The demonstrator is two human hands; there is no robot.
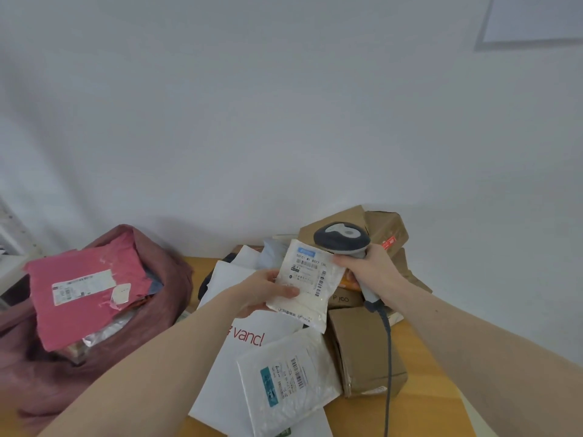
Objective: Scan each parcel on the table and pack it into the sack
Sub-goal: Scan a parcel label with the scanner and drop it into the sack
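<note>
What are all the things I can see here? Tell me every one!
small parcel: 1, white with a label, held up over the pile
scanner: 1, grey, above the small parcel
sack: 1, dark red, left of the table
pink parcel: 1, on top in the sack
white mailers: several, on the table, front
brown boxes: several, on the table, right and back
table: 1, wooden
left hand: 1, holds the small parcel
right hand: 1, grips the scanner
</note>
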